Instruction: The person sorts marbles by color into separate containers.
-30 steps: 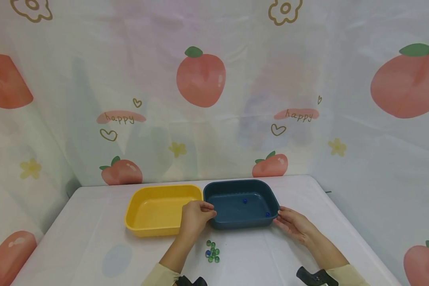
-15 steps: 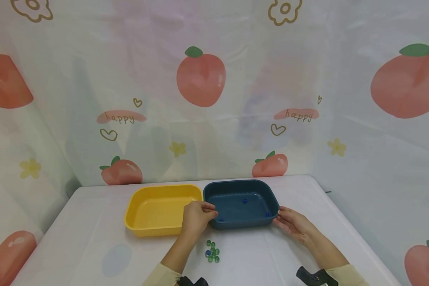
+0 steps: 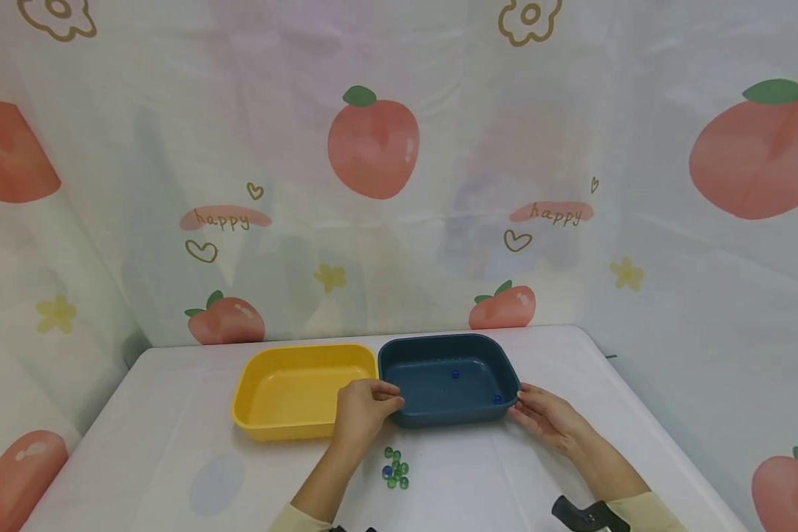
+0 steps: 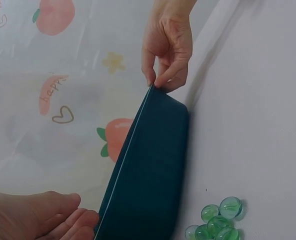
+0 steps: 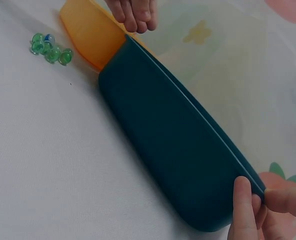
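Note:
In the head view a dark blue tub (image 3: pixel 448 417) stands on the table with two blue marbles (image 3: pixel 455 374) visible on its floor. My right hand (image 3: pixel 550 421) pinches the tub's right near corner, thumb and fingers on either side of the rim in the right wrist view. Over the tub's left near corner hangs my left hand (image 3: pixel 362 410), fingers loosely bent and thumb apart from them in the left wrist view; nothing shows between them. Several green marbles (image 3: pixel 403 468) and one blue marble (image 3: pixel 387 471) lie clustered on the cloth in front of the tub.
A yellow tub (image 3: pixel 282 432) stands close against the left side of the blue one, partly behind my left hand. White cloth covers the table (image 3: pixel 173 443). A fruit-printed curtain (image 3: pixel 425 258) rises behind it.
A third blue marble shows beside my left fingertips inside the blue tub half a second ago; now it is out of sight. My left hand has shifted slightly downward; the right hand stays.

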Demonstrator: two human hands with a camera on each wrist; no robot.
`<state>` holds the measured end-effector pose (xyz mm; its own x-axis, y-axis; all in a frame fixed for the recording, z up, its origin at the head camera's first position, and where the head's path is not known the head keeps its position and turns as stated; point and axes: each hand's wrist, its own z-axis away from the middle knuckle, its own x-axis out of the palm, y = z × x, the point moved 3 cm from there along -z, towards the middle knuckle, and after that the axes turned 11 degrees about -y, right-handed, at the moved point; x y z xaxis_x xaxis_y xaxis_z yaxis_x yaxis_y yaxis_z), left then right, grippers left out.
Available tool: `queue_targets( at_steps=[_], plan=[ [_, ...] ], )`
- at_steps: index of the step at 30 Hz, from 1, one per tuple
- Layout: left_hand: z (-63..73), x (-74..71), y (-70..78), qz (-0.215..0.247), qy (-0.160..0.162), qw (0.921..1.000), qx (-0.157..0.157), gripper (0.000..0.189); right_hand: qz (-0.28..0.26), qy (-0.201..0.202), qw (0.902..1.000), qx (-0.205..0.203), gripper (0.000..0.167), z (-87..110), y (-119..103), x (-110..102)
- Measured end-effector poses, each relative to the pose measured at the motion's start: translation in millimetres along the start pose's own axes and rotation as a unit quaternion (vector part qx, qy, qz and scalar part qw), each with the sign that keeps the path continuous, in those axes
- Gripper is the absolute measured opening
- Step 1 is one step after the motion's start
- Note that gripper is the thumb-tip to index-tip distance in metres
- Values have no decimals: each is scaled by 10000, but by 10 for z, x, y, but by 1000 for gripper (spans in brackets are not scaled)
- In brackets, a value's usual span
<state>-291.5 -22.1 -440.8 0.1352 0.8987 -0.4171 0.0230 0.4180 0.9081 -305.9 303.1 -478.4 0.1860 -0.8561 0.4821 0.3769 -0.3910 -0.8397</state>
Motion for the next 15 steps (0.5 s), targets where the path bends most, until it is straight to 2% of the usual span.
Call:
queue_targets(
  at_steps=[6, 11, 15],
  plan=[
    [129, -26, -36, 143, -89, 9998, -140, 8, 72, 68, 9999, 25, 29, 7, 2, 5],
    [266, -32, -184, 232, -236, 9980, -533, 7, 156, 132, 9998, 64, 42, 6, 5, 14],
    [347, -36, -332, 174, -240, 9976, -628, 8, 145, 79, 9999, 33, 43, 5, 7, 18]
  ],
)
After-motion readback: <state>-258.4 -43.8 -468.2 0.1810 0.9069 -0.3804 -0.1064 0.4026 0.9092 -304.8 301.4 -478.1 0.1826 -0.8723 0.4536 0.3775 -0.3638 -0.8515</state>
